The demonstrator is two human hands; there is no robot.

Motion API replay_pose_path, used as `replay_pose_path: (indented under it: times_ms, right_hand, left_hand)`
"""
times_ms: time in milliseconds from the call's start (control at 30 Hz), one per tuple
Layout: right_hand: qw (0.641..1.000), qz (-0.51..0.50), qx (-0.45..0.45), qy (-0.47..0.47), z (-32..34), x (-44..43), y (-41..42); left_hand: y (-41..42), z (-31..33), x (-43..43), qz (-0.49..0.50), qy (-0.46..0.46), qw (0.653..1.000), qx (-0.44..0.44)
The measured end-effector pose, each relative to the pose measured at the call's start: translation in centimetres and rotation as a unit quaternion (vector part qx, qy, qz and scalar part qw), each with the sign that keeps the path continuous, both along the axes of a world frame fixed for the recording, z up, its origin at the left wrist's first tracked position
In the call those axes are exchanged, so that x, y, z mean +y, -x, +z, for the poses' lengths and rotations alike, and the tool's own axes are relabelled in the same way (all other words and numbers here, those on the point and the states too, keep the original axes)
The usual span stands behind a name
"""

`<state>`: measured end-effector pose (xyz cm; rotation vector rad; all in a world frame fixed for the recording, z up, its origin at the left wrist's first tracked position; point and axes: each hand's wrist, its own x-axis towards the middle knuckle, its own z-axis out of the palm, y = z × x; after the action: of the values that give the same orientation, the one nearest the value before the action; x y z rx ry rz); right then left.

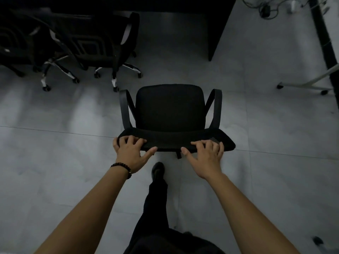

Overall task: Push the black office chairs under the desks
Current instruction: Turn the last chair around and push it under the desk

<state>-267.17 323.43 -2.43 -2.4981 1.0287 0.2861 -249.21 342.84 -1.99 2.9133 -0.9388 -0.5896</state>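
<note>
Both hands rest on the top edge of the black office chair's backrest (176, 139), seen from above. The left hand (131, 150) curls its fingers over the left end, thumb spread along the near side; the right hand (206, 156) does likewise near the right end. Each grip is a loose, half-closed hold on the backrest. The chair stands on the grey tiled floor (55, 153), facing a dark table (216, 30) ahead and well short of it. Two more chairs (88, 50) sit at the upper left.
</note>
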Motion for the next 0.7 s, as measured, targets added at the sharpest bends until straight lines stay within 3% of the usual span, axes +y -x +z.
replay_pose_path:
  times_ms: [267, 700]
  right_hand:
    - [1.0, -0.005, 0.017, -0.009, 0.6, -8.2, -15.2]
    - [1.0, -0.012, 0.024, -0.012, 0.6, -23.0, -30.2]
  left_hand:
    - [-16.5, 0.7, -8.6, -0.038, -0.011, 0.999, -0.001]
    - [-31.6, 0.4, -23.8, -0.046, -0.025, 0.999, -0.003]
